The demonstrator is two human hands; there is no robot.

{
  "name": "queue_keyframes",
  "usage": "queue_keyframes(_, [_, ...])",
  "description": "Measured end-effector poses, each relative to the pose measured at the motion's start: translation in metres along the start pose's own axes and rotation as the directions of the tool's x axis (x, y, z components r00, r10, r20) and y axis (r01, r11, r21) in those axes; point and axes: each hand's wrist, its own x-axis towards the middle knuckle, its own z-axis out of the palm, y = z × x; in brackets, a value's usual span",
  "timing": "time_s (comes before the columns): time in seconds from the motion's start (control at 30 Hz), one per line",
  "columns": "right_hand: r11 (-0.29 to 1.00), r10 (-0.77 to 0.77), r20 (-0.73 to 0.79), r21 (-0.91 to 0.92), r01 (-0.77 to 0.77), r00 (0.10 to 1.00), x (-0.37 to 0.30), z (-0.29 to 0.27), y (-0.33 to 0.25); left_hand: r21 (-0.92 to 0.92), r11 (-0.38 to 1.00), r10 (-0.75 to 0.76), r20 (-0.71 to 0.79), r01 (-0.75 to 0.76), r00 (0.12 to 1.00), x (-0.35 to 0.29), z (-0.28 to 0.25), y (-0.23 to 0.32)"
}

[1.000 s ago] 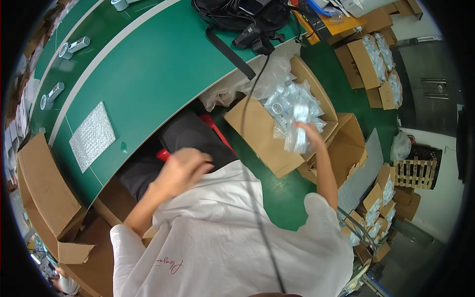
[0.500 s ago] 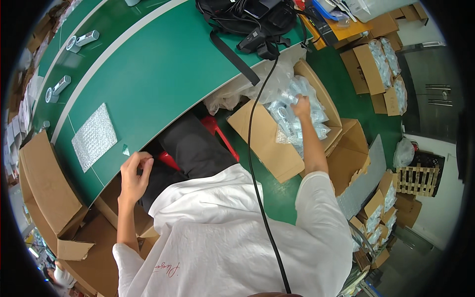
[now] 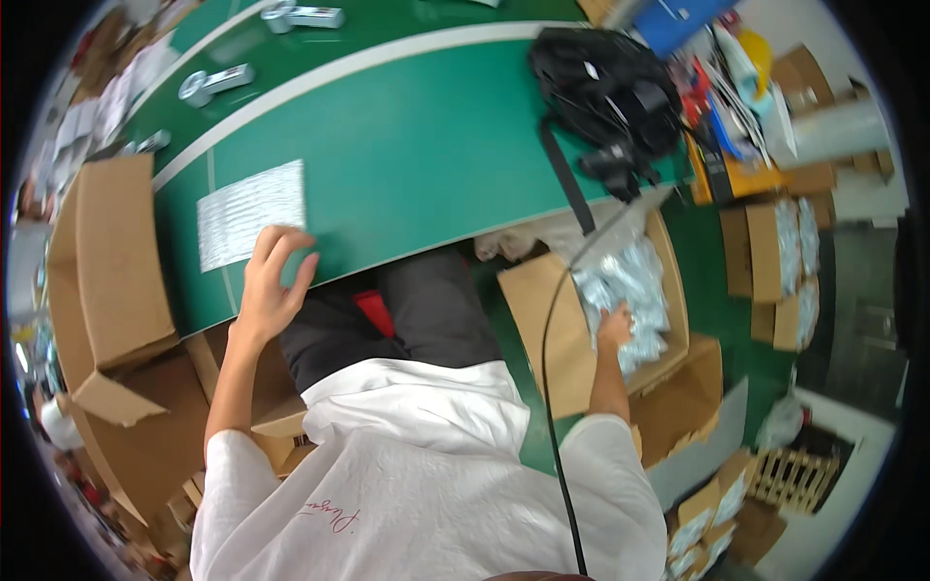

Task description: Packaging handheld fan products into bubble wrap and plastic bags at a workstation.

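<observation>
My left hand (image 3: 271,281) hovers at the near edge of the green table (image 3: 407,145), thumb and fingers apart, with nothing seen between them. Just beyond its fingertips a flat silvery bubble-wrap piece (image 3: 247,215) lies on the table. On my right, my right hand (image 3: 613,327) reaches into an open cardboard box (image 3: 673,281) filled with clear plastic packets (image 3: 630,276). Its fingers rest among the packets; blur hides whether they grip one.
A black backpack (image 3: 610,87) with a hanging strap lies at the table's far right. Silver ring-ended devices (image 3: 218,82) stand beyond the white strip. Tall cardboard boxes (image 3: 116,261) flank my left side. A black cable (image 3: 548,387) hangs down in front of me.
The view has swung, shifting the table and boxes. My left hand has come forward toward the bubble wrap and its fingers have spread. My right hand has moved toward the box's near end.
</observation>
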Motion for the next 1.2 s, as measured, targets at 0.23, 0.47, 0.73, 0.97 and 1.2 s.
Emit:
queue_keyframes(0.23, [0.751,-0.629,0.262,0.448,0.485,0.732,-0.090,-0.115,-0.079,0.176,0.981,-0.063,-0.131,0.086,0.989,0.014,-0.045,-0.041])
queue_keyframes(0.47, [-0.154,-0.899,-0.281,0.921,0.358,0.335,-0.200,-0.321,-0.251,0.191,0.974,-0.097,-0.139,0.123,0.986,0.000,-0.005,-0.080])
queue_keyframes(0.73, [-0.187,-0.187,-0.836,0.545,0.817,0.515,0.041,-0.455,-0.450,0.296,0.908,-0.182,-0.355,0.295,0.917,-0.007,0.016,-0.075])
queue_keyframes(0.97, [0.766,-0.541,-0.594,-0.056,0.641,0.596,0.183,-0.389,-0.560,0.164,0.946,-0.204,-0.365,0.279,0.908,0.001,0.022,-0.083])
queue_keyframes(1.2, [0.313,-0.490,-0.706,0.405,0.859,0.511,0.131,-0.415,-0.496,0.217,0.938,-0.200,-0.295,0.269,0.934,0.008,0.017,-0.073])
